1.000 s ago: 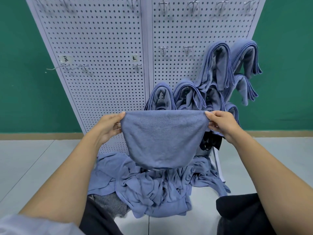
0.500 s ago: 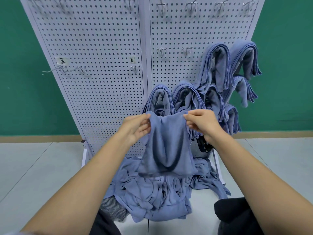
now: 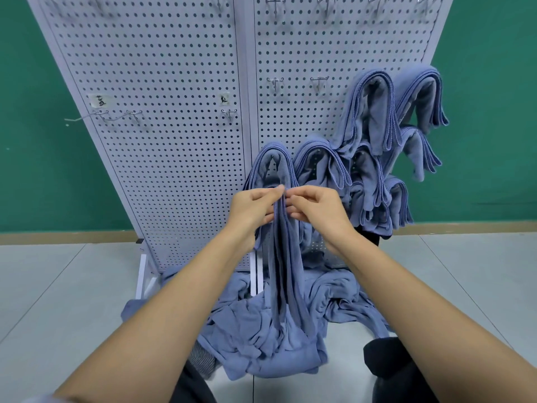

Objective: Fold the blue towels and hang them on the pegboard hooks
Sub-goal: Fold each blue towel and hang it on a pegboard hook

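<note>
Close in front of the white pegboard (image 3: 174,141), both hands meet at the top edge of a blue towel (image 3: 286,271). The left hand (image 3: 255,209) and the right hand (image 3: 316,210) are just beside each other, and the fingers (image 3: 273,193) of each are curled, pinching the gathered cloth. The towel hangs straight down from them in a narrow doubled strip. Its lower end lies over the pile of loose towels (image 3: 247,338) on the floor (image 3: 58,286); whether it touches the pile I cannot tell. Folded towels (image 3: 369,112) hang packed together on the pegboard's lower right part. Metal hooks (image 3: 274,82) stand higher up, and a paper label (image 3: 97,100) sticks to the left panel.
</note>
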A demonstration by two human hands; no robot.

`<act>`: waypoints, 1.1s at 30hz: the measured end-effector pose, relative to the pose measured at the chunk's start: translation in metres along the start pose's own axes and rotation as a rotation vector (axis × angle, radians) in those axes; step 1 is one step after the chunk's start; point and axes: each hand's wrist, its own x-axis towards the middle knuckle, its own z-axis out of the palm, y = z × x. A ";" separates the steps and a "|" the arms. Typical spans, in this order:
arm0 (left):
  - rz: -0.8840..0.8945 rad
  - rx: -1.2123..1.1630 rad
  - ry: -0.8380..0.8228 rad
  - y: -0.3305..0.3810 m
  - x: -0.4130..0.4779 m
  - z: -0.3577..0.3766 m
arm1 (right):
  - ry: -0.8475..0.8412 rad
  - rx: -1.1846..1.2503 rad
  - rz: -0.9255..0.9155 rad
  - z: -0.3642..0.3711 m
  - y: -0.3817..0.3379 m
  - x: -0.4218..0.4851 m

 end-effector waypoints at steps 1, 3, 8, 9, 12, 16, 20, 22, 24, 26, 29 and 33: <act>0.013 0.019 -0.009 0.001 -0.001 -0.001 | -0.028 0.036 0.008 -0.001 0.000 -0.002; 0.032 0.039 -0.025 0.001 -0.001 -0.001 | -0.067 0.102 0.038 -0.002 -0.002 -0.004; 0.028 0.078 -0.065 0.003 0.004 -0.004 | -0.029 -0.027 -0.005 -0.022 -0.001 0.006; 0.048 0.110 -0.106 0.004 0.005 -0.006 | -0.033 -0.170 -0.072 -0.029 0.000 0.010; 0.107 0.151 -0.237 0.007 0.006 -0.010 | -0.133 -0.470 -0.176 -0.048 0.007 0.019; 0.099 0.125 -0.298 0.007 0.011 -0.018 | -0.276 -0.606 -0.093 -0.054 0.019 0.023; 0.044 0.145 -0.240 0.002 0.019 -0.029 | -0.253 -0.457 -0.050 -0.053 0.023 0.027; -0.001 0.141 -0.172 -0.001 0.022 -0.034 | -0.148 -0.425 -0.107 -0.054 0.020 0.029; -0.015 0.122 -0.137 -0.004 0.024 -0.035 | -0.091 -0.382 -0.150 -0.055 0.014 0.029; 0.010 0.141 -0.131 -0.006 0.024 -0.032 | -0.084 -0.361 -0.153 -0.056 0.010 0.028; 0.068 0.141 -0.150 -0.006 0.021 -0.024 | -0.092 -0.365 -0.148 -0.060 0.008 0.026; 0.087 0.041 -0.232 -0.004 0.017 -0.011 | -0.028 -0.416 -0.220 -0.067 0.006 0.026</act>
